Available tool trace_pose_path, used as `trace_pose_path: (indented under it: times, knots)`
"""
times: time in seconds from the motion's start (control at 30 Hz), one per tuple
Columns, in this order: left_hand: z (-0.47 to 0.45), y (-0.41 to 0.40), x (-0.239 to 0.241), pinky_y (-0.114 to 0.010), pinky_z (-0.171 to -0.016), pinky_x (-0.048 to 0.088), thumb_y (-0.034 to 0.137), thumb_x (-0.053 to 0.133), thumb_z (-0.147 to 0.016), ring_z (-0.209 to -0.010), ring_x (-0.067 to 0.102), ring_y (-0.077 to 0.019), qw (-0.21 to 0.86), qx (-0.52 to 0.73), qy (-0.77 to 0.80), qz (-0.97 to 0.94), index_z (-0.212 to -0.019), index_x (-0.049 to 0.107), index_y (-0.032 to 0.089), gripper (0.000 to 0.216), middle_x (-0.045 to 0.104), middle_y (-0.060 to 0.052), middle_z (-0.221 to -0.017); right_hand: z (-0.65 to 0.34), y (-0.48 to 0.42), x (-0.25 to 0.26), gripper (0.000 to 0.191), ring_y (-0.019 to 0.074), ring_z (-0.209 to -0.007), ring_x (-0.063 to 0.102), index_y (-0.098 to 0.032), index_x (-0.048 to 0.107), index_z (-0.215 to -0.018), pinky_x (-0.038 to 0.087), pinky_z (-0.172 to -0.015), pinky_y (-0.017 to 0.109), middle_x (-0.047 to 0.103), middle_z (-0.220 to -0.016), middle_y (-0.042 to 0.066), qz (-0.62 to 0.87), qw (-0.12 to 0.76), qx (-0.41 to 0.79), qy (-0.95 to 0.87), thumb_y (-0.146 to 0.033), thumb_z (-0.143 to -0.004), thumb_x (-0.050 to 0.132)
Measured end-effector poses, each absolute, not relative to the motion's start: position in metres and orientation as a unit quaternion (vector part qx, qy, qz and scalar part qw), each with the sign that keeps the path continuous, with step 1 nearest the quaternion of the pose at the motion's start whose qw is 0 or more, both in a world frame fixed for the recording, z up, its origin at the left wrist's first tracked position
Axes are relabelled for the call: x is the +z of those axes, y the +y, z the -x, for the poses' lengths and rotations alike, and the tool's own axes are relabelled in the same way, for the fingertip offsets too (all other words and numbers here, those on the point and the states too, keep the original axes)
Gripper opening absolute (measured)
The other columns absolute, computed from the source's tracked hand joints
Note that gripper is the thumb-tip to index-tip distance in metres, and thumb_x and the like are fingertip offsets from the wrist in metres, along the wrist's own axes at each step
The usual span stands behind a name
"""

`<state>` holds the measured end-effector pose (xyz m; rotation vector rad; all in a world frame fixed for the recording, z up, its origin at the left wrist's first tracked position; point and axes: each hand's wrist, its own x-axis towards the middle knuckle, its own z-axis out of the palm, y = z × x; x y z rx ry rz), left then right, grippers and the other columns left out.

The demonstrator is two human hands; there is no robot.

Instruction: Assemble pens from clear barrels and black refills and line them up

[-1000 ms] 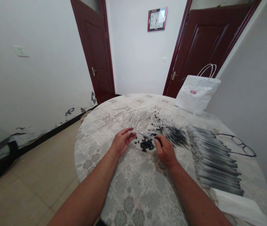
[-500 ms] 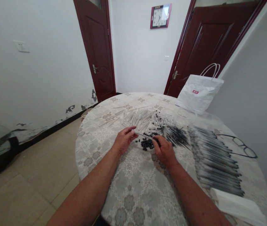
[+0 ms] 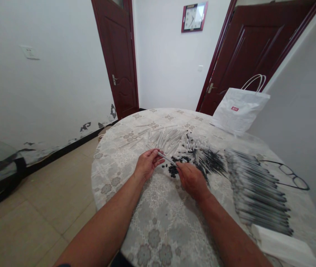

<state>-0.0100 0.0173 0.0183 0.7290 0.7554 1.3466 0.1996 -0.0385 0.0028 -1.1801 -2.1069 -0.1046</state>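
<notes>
My left hand [image 3: 148, 162] pinches the far left end of a slim pen [image 3: 166, 158] with a pale, translucent barrel. The pen's other end is in the closed fingers of my right hand [image 3: 191, 178], so it slants down to the right between the hands. Just beyond it lie small black pen plugs [image 3: 172, 170] in a loose pile. A heap of clear pen barrels [image 3: 163, 138] spreads out behind my hands. Dark, thin pen refills [image 3: 213, 160] are fanned out beyond my right hand. Small white parts [image 3: 198, 142] lie behind those refills.
On the right, many pens lie in a stacked row [image 3: 258, 189]. Eyeglasses [image 3: 294, 176] rest beside them, and a folded white paper [image 3: 286, 244] is nearer. A white paper bag [image 3: 241, 111] stands at the back right of the round table [image 3: 158, 222].
My right hand has shifted slightly left and lower along the pen, and its fingers now cover the lower end. The view has turned slightly left. The pen stays between both hands.
</notes>
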Motion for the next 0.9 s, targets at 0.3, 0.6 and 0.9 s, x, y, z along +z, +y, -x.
trace_pose_path:
  times: [0.3, 0.6, 0.9]
  knots:
    - [0.007, 0.019, 0.015, -0.033, -0.074, 0.062, 0.028, 0.073, -0.083, -0.084, 0.072, -0.0196, 0.654, 0.591, 0.342, -0.327, -0.102, 0.067, 0.012, 0.026, 0.073, -0.015, -0.102, -0.193, -0.044, 0.016, 0.030, 0.0234, -0.095, 0.070, -0.021, 0.070, -0.114, 0.054, -0.088, 0.036, 0.075, -0.105, 0.009, 0.479, 0.415, 0.083, -0.770, -0.030, -0.097, 0.047]
    - [0.005, 0.020, 0.012, -0.035, -0.073, 0.062, 0.031, 0.072, -0.084, -0.083, 0.073, -0.0202, 0.641, 0.574, 0.361, -0.360, -0.104, 0.066, 0.011, 0.028, 0.073, -0.016, -0.102, -0.193, -0.040, 0.016, 0.028, 0.0121, -0.043, 0.051, -0.019, 0.069, -0.094, 0.038, -0.037, 0.022, 0.066, -0.066, -0.001, 0.515, 0.421, 0.478, -0.573, -0.043, -0.085, 0.058]
    - [-0.009, 0.015, 0.010, -0.036, -0.079, 0.062, 0.038, 0.070, -0.085, -0.096, 0.072, -0.0235, 0.639, 0.512, 0.378, -0.432, -0.113, 0.062, 0.015, 0.037, 0.073, -0.014, -0.108, -0.192, -0.043, 0.036, 0.018, 0.0147, -0.084, 0.065, -0.020, 0.069, -0.095, 0.045, -0.076, 0.023, 0.073, -0.091, 0.003, 0.523, 0.323, 0.248, -0.749, -0.028, -0.094, 0.052]
